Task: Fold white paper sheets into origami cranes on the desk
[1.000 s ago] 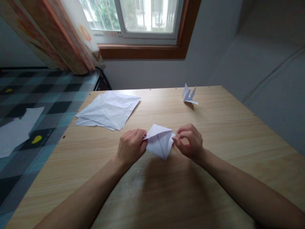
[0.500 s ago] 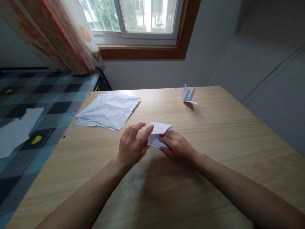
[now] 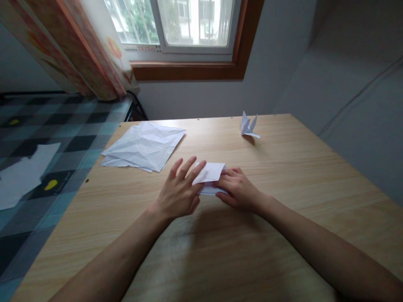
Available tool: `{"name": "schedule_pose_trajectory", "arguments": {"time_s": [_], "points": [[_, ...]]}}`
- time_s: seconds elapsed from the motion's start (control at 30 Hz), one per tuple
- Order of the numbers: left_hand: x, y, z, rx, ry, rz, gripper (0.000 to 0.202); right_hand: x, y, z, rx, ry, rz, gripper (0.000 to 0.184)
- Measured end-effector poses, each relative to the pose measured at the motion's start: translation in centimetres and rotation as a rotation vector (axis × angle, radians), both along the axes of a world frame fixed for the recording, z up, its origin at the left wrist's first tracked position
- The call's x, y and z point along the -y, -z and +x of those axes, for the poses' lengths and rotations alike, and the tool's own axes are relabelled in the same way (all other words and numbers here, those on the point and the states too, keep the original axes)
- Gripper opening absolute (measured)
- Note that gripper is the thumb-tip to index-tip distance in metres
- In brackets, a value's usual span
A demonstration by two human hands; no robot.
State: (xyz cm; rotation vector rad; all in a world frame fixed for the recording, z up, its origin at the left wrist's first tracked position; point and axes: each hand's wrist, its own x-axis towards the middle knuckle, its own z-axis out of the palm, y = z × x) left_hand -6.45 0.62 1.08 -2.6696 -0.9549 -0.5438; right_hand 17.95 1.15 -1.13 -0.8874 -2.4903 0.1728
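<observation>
Count two bare hands over one wooden table [image 3: 299,167], and between them one folded white paper [image 3: 210,171] — near the middle of the table, with an upper flap lying above a lower layer. Farther back and to the right, count one folded paper figure [image 3: 247,129], standing with pointed tips upward. Back on the left, find one pile of creased white sheets [image 3: 146,144], certainly more than one but too overlapped to number. On the checked cloth [image 3: 78,126] beyond the left edge of the table, find loose white paper [image 3: 28,172]; cannot tell one piece from two. At the back, count one window [image 3: 195,25] and one patterned curtain [image 3: 91,50].

Holds the left hand [image 3: 181,193] wide open, with spread fingers fanned upward at the left end of the folded white paper, and with one lower digit reaching in at the near edge of the flap. Holds the right hand [image 3: 237,188] half curled, with bent fingers on the right part of the same paper, partly tucked beneath the flap, and with the thumb close by the near edge. Cannot tell pinching from mere pressing there.
</observation>
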Motion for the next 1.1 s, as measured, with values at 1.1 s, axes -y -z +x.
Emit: {"name": "schedule_pose_trajectory", "arguments": {"time_s": [1.1], "points": [[-1.1, 2.3, 0.4, 0.348, 0.040, -0.028, 0.072, 0.2, 0.4, -0.5, -0.110, -0.062, 0.065, 0.017]]}}
